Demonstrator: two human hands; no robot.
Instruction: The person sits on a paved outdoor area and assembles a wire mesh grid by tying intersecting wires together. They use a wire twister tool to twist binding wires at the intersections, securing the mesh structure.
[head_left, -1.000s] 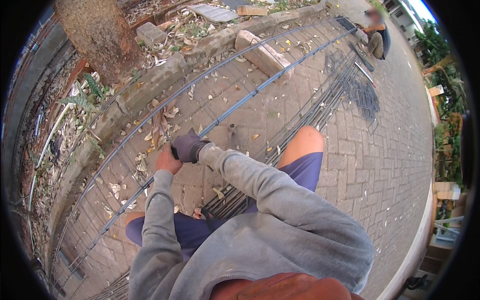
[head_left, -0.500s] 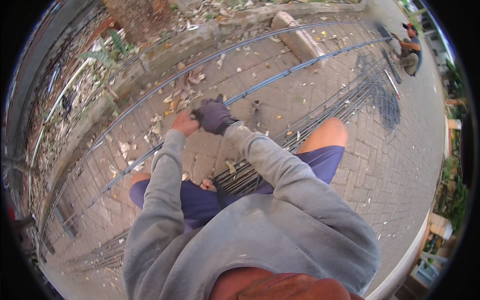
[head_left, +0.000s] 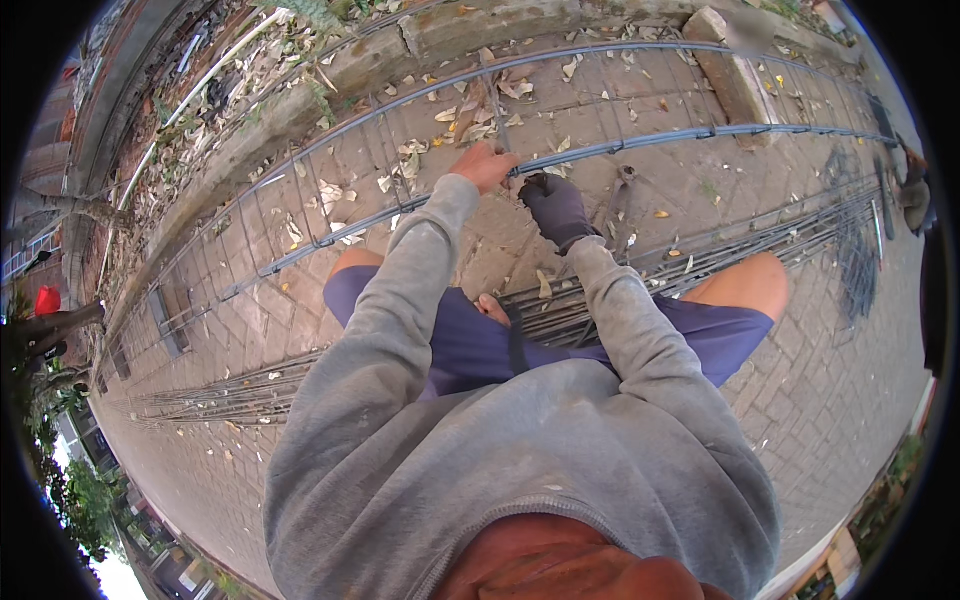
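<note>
A long frame of steel bars lies across the paving in front of me, with thin crossbars (head_left: 375,135) joining its near bar (head_left: 650,142) and far bar (head_left: 590,51). My bare left hand (head_left: 484,167) is closed on the near bar, fingertips over it at a crossbar. Just right of it and on my side of that bar is my right hand (head_left: 560,212), in a dark glove. Its fingers are curled tight close to the bar; whatever they hold is hidden. Beyond the glove, a small rusty metal piece (head_left: 626,174) stands on the paving.
Loose steel rods (head_left: 760,238) pass under my legs to the right, beside a dark heap of thin bent rods (head_left: 856,275). More rods (head_left: 230,395) lie at left. A concrete block (head_left: 725,80) sits under the frame. Beyond runs a low kerb (head_left: 470,40). Another person (head_left: 915,195) crouches at right.
The view has swung, shifting the scene. My hands were together at the bar, the glove beyond it; now the glove is drawn back toward me, apart from my left hand, which rests on the bar.
</note>
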